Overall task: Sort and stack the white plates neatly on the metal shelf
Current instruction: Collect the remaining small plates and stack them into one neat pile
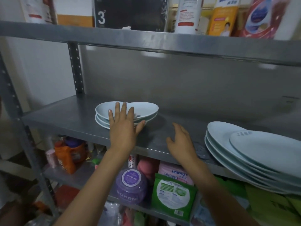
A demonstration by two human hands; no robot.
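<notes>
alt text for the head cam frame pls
A person's left hand lies open on a small stack of white bowls on a metal shelf. The right hand hovers open nearby, beside a stack of large white plates.

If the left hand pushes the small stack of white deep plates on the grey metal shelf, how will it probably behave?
The small stack of white deep plates looks glazed and rigid, so it would probably slide on the smooth grey metal shelf rather than bend. The plates sit slightly offset, so a push by the left hand may shift the top one. They look like ceramic, likely fragile.
</notes>
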